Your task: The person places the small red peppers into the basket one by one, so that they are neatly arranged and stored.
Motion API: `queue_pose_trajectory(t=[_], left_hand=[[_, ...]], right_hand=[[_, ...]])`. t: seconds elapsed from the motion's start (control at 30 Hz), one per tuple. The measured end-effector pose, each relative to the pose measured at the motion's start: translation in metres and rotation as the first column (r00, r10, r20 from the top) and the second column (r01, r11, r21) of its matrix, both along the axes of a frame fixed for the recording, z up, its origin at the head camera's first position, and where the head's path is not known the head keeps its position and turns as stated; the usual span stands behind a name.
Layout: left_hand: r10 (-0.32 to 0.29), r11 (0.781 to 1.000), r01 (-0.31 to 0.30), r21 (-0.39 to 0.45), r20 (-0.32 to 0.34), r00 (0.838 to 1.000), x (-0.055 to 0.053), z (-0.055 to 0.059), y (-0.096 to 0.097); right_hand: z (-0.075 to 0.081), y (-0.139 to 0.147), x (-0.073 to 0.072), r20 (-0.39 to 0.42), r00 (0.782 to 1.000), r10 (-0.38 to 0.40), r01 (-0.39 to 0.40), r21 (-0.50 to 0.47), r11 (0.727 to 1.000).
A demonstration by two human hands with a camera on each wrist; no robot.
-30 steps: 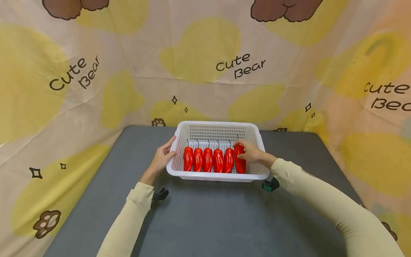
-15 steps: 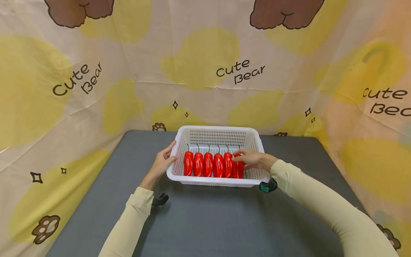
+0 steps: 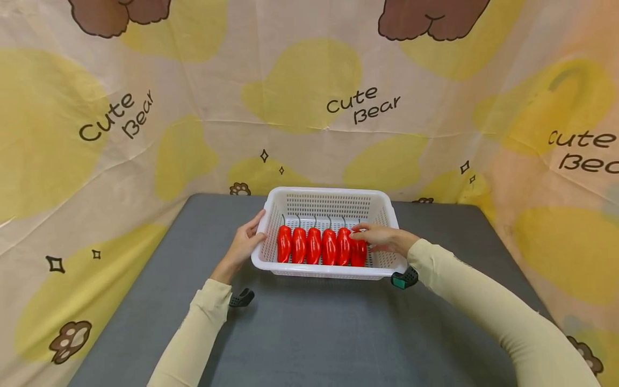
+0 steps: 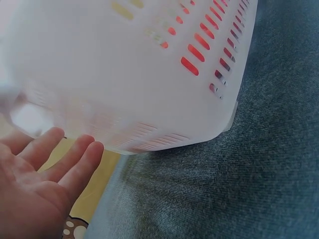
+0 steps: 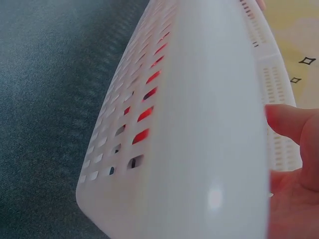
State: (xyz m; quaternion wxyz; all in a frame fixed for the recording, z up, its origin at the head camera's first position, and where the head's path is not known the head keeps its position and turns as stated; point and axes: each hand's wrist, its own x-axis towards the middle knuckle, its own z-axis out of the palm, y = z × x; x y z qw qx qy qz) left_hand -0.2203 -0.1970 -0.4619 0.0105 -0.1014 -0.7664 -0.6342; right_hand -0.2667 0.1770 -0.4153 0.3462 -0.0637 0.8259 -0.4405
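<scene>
In the head view a white plastic basket (image 3: 319, 271) stands on the grey table, with several red peppers (image 3: 314, 246) lying side by side in it, their thin stems pointing to the back. My left hand (image 3: 242, 242) holds the basket's left rim, the thumb on the rim; the left wrist view shows its other fingers (image 4: 82, 159) by the outer wall. My right hand (image 3: 382, 238) reaches over the right rim, its fingers extended over the rightmost pepper (image 3: 358, 257) and partly covering it. The basket wall hides its fingertips in the right wrist view.
The grey tabletop (image 3: 309, 333) extends in front of the basket and to both sides. A patterned cloth (image 3: 300, 91) hangs behind the table and along its sides. Dark wrist devices, one at the left wrist (image 3: 242, 298) and one at the right (image 3: 405, 278), sit below the hands.
The rightmost pepper has shifted slightly left, closer to its neighbour. My right hand's fingers have loosened and straightened over it. The left hand stays at the rim; the head view has tilted slightly.
</scene>
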Motion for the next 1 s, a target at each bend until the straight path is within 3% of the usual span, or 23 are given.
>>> queue_pose_trajectory(t=[0.6, 1.0], left_hand=[[-0.011, 1.0, 0.011, -0.002, 0.014, 1.0, 0.001, 0.005, 0.0], [-0.019, 1.0, 0.019, -0.014, 0.036, 0.999, 0.006, 0.009, -0.006]], right_hand=[[0.028, 0.015, 0.003, -0.035, 0.999, -0.023, 0.018, -0.144, 0.989], [0.038, 0.024, 0.012, -0.128, 0.99, -0.056, 0.026, -0.225, 0.974]])
